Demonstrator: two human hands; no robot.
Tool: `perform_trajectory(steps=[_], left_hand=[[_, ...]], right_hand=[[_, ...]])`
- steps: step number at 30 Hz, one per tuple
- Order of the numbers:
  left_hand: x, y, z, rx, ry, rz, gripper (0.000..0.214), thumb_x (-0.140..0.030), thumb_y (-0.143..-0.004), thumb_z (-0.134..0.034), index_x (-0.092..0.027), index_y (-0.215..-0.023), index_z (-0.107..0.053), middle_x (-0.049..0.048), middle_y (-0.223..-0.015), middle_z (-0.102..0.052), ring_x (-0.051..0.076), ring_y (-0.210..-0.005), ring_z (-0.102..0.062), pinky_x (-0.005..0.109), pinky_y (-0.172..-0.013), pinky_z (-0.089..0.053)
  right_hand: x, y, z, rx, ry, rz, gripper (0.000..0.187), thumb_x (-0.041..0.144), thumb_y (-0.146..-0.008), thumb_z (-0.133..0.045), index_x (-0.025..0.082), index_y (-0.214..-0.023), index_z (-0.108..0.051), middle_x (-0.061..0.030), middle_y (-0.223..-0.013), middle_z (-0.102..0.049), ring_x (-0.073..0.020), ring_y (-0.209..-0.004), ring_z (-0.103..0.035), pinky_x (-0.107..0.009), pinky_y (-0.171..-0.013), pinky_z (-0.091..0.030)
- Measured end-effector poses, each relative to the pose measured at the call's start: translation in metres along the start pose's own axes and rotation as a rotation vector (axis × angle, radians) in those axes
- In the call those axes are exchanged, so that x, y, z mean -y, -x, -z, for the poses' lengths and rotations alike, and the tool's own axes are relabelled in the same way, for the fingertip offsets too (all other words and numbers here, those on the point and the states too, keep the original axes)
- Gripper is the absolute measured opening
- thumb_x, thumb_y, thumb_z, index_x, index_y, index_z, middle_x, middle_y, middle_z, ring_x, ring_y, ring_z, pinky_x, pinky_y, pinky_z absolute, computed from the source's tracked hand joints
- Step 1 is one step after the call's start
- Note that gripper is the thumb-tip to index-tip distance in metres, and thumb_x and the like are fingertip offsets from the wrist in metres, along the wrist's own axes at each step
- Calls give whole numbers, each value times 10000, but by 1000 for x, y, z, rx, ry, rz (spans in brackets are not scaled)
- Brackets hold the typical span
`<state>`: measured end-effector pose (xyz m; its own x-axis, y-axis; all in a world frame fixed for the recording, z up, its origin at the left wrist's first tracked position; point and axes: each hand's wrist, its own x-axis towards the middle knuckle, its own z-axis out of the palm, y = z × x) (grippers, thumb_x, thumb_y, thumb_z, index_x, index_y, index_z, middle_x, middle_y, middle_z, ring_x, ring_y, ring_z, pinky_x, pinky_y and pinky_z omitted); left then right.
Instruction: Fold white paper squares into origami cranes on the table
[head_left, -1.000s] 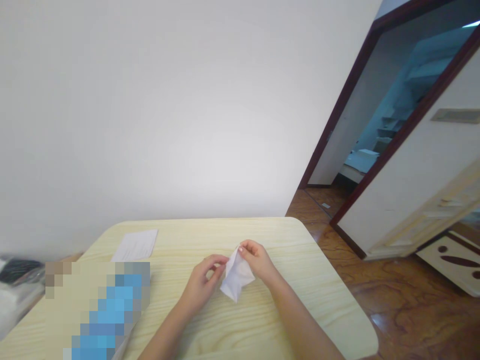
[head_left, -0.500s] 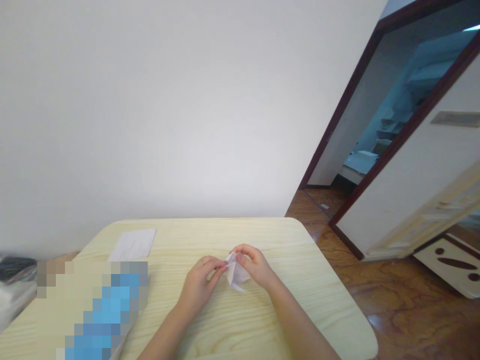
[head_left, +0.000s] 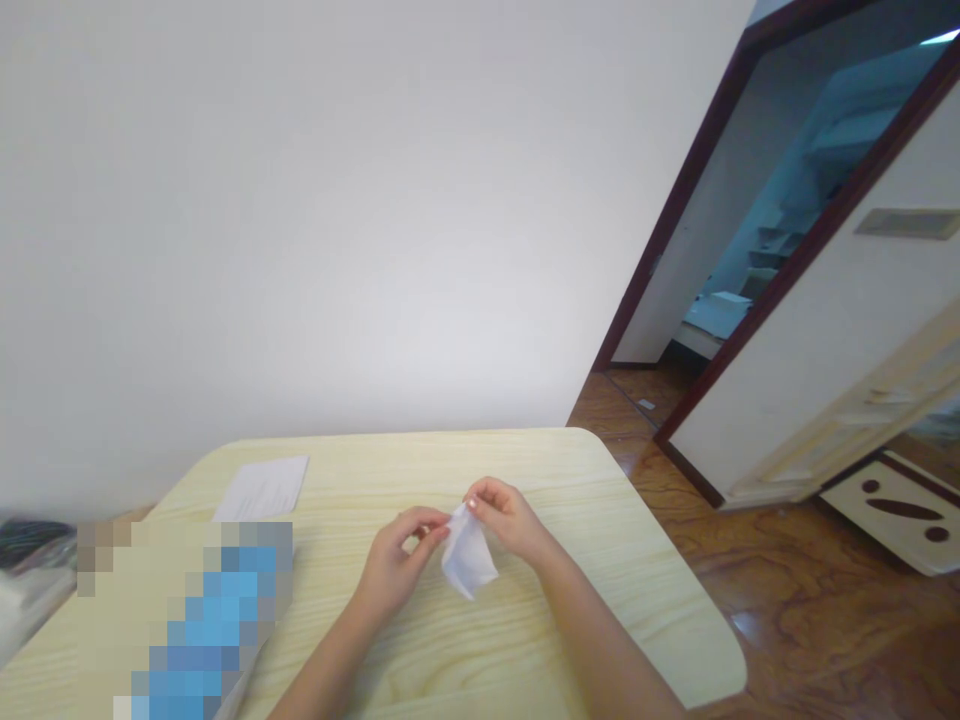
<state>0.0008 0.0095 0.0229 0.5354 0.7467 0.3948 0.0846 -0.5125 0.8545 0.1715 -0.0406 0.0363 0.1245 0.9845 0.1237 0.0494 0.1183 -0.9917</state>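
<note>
A folded piece of white paper (head_left: 468, 553) hangs between my hands over the middle of the table, its lower tip pointing toward me. My left hand (head_left: 397, 565) pinches its left edge between the thumb and fingers. My right hand (head_left: 506, 518) holds its top corner in the fingertips. The paper does not touch the table as far as I can tell. The light wood-grain table (head_left: 480, 470) lies under both hands.
A flat white sheet (head_left: 262, 488) lies at the table's far left. A pixelated blue-and-beige patch (head_left: 202, 620) hides the near left of the table. Past the right edge are a wooden floor and an open white door (head_left: 847, 370).
The paper has gone from bunched between my fingers to hanging longer and more spread below them. My hands have eased slightly apart, and the view has shifted a little.
</note>
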Motion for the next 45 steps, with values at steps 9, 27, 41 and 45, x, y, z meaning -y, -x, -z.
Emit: perform_trajectory(steps=[9,27,41,45], left_hand=[[4,-1,-2,-23,230,177,151,-270,-699,-589,-184,-788,-674,54,-805,-680,168,-723,-618,258,-628,-499],[-5,-1,1,-122,31,-24,102,-286,-691,-620,-208,-702,-685,27,-680,-656,145,-647,-585,246,-598,-470],[-6,1,4,-132,-76,-116,101,-269,-718,-609,-196,-667,-657,28,-662,-647,149,-660,-583,262,-629,-466],[-8,1,4,-135,-95,-123,109,-274,-725,-602,-191,-669,-645,22,-649,-630,140,-644,-565,253,-616,-452]], right_hand=[[0,3,-1,-55,33,145,185,364,-763,-560,180,-762,-542,4,-683,-525,-110,-635,-497,-220,-592,-402],[16,12,-11,-56,294,219,75,219,-734,-554,168,-740,-608,-21,-731,-621,-144,-710,-567,-253,-683,-438],[19,14,-9,41,217,228,271,382,-811,-461,159,-802,-615,-52,-771,-633,-166,-736,-577,-272,-683,-439],[22,14,-12,-50,297,226,124,262,-735,-573,161,-796,-612,-45,-777,-639,-159,-746,-585,-267,-702,-448]])
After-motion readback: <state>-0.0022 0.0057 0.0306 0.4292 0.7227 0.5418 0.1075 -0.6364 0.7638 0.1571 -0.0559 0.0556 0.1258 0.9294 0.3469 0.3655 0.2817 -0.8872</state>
